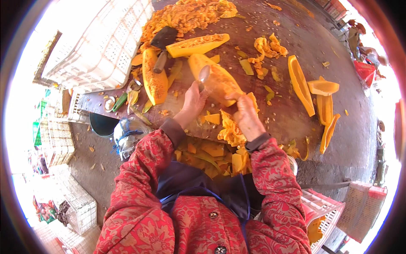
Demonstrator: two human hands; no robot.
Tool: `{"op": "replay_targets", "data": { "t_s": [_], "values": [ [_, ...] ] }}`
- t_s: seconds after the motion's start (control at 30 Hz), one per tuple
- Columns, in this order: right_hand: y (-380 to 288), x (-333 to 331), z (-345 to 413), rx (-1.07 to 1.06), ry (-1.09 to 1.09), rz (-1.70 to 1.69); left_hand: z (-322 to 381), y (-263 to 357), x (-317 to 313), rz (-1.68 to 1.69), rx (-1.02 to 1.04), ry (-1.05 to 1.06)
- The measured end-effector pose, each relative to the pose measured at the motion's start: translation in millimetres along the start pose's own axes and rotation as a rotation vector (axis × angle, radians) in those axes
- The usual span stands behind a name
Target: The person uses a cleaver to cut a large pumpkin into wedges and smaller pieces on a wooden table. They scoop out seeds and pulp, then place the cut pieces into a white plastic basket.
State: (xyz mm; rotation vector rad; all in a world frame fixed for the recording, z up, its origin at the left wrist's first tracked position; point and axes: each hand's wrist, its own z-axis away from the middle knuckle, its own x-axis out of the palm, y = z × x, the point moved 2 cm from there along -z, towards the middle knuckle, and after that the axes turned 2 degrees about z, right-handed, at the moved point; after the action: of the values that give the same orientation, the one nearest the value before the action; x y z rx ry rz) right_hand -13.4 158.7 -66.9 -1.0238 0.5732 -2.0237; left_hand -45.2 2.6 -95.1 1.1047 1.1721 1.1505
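Note:
My left hand (192, 101) grips a metal spoon (204, 73), whose bowl lies over the seedy inner side of a long pumpkin piece (223, 82). The near end of that piece is in my right hand (245, 111), its fingers around the edge. Beyond it rests another seeded pumpkin piece (198, 45). To the left, a cleaver (161, 60) with a dark blade and round handle lies partly over a further piece (154, 83). Orange pulp and scraps (231, 127) sit beneath my right hand at the table edge.
Hollowed pumpkin pieces (299, 85) lie at the right of the table (279, 127). A heap of pulp (193, 16) covers the far side. A white plastic crate (104, 47) stands at left, near a green-handled peeler (120, 102). Peelings (209, 155) gather below the edge. People (358, 38) are at far right.

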Motion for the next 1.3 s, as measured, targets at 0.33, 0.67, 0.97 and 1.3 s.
{"op": "replay_targets", "data": {
  "t_s": [0.33,0.67,0.97,1.3],
  "values": [
    [-57.4,-132.1,30.3,-0.255,0.353,0.04,-60.2,34.8,69.7,-0.569,0.251,-0.272],
    [-42.2,-128.1,33.8,-0.339,0.355,0.105,-96.8,52.9,132.0,-0.924,0.443,-0.335],
    [-32.1,-129.5,24.8,-0.409,0.288,0.127,-113.0,27.7,142.0,-0.952,0.339,-0.487],
    [-33.1,-130.5,17.4,-0.46,0.258,0.161,-125.2,41.3,158.3,-1.183,0.278,-0.858]
  ]
}}
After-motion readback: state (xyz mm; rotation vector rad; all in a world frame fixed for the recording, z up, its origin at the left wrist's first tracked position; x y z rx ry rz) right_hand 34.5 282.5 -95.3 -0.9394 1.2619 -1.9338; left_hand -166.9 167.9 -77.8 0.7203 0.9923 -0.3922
